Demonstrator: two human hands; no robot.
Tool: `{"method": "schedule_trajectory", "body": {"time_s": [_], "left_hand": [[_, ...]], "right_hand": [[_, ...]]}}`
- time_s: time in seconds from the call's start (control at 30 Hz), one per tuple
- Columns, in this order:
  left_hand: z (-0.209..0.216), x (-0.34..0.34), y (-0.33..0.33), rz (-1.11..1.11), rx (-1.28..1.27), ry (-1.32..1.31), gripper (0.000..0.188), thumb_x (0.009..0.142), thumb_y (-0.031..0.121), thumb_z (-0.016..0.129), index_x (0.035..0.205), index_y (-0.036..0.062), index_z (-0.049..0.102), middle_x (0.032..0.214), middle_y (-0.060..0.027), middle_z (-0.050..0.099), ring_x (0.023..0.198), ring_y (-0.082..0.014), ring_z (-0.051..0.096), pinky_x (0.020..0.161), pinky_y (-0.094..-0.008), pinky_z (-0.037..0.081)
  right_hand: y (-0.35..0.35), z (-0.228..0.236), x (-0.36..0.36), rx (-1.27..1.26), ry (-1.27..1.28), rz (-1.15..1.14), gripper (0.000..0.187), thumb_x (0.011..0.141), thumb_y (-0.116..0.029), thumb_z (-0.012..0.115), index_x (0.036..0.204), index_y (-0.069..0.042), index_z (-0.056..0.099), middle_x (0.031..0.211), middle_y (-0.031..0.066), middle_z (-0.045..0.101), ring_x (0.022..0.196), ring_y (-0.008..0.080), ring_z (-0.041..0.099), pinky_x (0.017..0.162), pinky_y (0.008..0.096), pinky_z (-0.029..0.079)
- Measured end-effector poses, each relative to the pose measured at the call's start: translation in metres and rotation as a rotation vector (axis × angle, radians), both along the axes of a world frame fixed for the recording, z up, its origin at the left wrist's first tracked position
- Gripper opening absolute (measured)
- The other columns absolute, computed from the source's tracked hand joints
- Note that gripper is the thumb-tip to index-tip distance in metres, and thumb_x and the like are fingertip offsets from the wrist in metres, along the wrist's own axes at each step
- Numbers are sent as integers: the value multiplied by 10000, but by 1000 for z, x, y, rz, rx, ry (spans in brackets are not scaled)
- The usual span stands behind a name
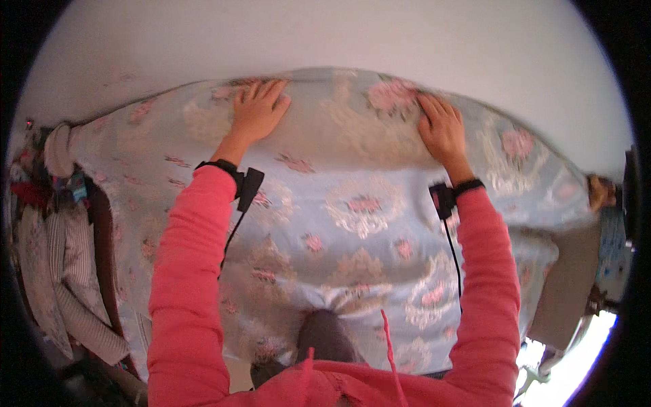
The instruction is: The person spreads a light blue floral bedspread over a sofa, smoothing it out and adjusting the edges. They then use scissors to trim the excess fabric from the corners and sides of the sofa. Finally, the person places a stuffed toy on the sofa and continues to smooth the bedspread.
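Observation:
A pale blue floral cover with pink roses and cream scrollwork is spread wide in front of me and rises toward the wall. My left hand lies on its far upper edge, left of centre, with the fingers stretched out. On the same edge further right rests my right hand, palm down, its fingers extended and close together. Neither hand is seen gripping the fabric. What lies under the cover is hidden. My knee in dark trousers presses into the near part, where the cloth wrinkles.
A pale wall runs directly behind the cover. Striped and light fabrics hang at the left side. A brown box-like surface stands at the right, near a bright area. Black devices with cables are strapped to both wrists.

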State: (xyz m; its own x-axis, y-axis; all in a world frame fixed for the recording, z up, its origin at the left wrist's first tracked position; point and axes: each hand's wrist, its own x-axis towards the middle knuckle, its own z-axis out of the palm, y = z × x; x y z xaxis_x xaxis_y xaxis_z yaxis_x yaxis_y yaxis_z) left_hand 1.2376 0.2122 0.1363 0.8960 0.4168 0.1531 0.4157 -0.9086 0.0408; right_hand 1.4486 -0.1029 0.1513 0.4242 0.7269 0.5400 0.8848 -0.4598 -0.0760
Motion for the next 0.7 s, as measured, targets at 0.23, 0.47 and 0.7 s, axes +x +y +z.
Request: {"method": "schedule_trajectory", "body": {"time_s": [0.23, 0.47, 0.7], "left_hand": [[7, -3, -46, -76, 56, -20, 531, 870, 459, 356, 1334, 207, 307, 1392, -29, 284, 1284, -280, 240, 1029, -503, 138], [-19, -121, -106, -417, -479, -223, 517, 822, 203, 548, 1298, 146, 354, 1394, -140, 241, 1256, -343, 267, 1009, -434, 258], [-98, -379, -136, 260, -927, 234, 466, 851, 222, 495, 1276, 80, 367, 1235, -173, 455, 1123, -300, 454, 906, -381, 378]], "right_hand": [[12, -14, 12, -196, 79, -172, 400, 802, -258, 385, 1164, -125, 491, 1182, 66, 511, 1114, 231, 457, 950, 421, 308], [15, -27, -4, -205, 18, -264, 425, 850, -302, 338, 1217, -105, 425, 1239, 85, 464, 1192, 244, 386, 985, 452, 268], [-64, -42, -99, 110, 141, 6, 297, 804, -148, 543, 1081, -41, 531, 1095, 147, 541, 1010, 326, 497, 861, 394, 392]]}}
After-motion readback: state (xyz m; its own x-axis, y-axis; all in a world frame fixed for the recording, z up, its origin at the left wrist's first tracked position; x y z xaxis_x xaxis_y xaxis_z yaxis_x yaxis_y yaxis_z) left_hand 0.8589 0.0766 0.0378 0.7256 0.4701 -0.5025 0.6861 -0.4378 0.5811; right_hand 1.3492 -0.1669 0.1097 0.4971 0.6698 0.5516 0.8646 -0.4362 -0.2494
